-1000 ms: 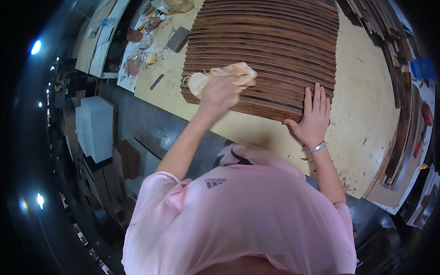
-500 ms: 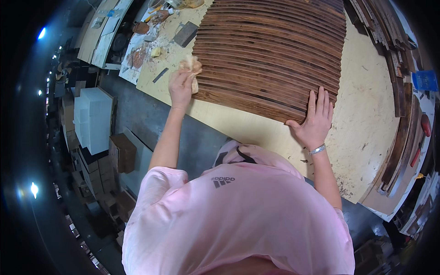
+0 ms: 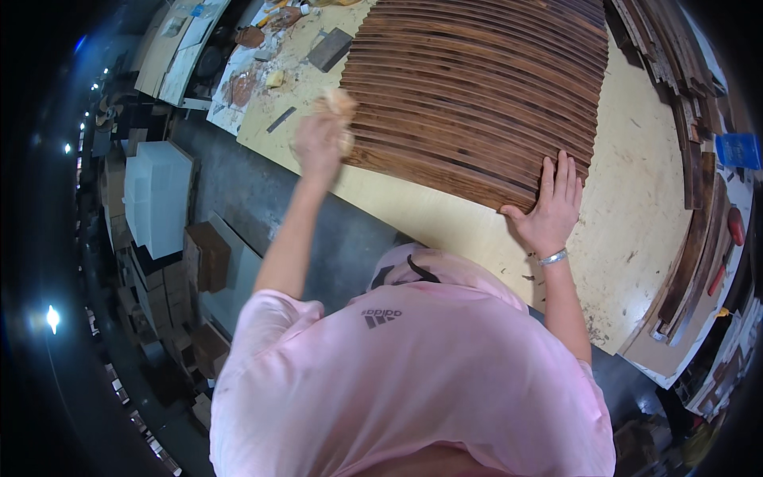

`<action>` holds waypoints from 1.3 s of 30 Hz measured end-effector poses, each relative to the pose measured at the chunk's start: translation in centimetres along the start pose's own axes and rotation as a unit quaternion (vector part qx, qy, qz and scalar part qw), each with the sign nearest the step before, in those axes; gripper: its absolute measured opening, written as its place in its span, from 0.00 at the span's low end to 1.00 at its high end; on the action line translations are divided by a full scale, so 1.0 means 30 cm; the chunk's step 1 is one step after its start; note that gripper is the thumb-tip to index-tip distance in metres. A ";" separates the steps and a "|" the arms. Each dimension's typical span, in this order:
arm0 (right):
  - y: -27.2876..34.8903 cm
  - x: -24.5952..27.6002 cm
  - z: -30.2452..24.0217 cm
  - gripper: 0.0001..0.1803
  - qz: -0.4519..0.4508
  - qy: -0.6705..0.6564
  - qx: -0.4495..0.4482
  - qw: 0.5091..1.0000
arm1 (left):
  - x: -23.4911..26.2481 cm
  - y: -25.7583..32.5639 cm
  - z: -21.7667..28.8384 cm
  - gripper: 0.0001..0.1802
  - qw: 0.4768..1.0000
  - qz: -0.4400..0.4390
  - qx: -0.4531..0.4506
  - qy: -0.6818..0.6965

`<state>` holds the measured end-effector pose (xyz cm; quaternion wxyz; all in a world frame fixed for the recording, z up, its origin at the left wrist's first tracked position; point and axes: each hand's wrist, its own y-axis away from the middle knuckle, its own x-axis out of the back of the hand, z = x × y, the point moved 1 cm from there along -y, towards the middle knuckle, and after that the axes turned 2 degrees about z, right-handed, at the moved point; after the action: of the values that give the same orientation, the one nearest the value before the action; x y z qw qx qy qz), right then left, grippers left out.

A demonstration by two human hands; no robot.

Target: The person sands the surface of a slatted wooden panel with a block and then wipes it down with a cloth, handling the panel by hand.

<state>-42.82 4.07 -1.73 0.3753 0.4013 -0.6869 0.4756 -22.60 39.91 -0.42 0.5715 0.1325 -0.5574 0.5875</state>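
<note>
A broad brown panel of ribbed wooden slats lies flat on the pale yellow table, at twelve o'clock from the person, its far end cut off by the picture's top. At the panel's eight o'clock, by its left edge, the left hand closes on a crumpled cream cloth; both are blurred, and whether the cloth touches the slats I cannot tell. At five o'clock, the right hand rests flat over the near corner, fingers extended, thumb held apart along the near edge. Between that edge and the table's slanting rim runs a strip of tabletop; a wider stretch opens at three o'clock, reaching to long dark-brown wooden strips. Room on the left is tighter: a flat dark-grey rectangular block sits just beside the panel at ten o'clock, a thin dark strip at nine.
</note>
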 end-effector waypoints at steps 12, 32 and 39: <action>0.007 -0.021 -0.013 0.61 0.017 0.006 0.014 1.000 | 0.066 -0.002 -0.246 0.07 0.996 0.009 0.094 -0.003; 0.009 -0.086 -0.023 0.39 0.130 0.098 0.006 0.987 | -0.020 -0.206 -0.103 0.09 0.951 -0.185 -0.170 0.179; 0.014 -0.079 -0.019 0.36 0.144 0.123 0.025 0.982 | 0.026 -0.377 -0.700 0.09 0.999 0.034 0.012 0.015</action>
<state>-42.19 5.18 -3.86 0.3743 0.2456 -0.6744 0.5871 -3.46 54.15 -1.32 0.5580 0.1114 -0.5461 0.6148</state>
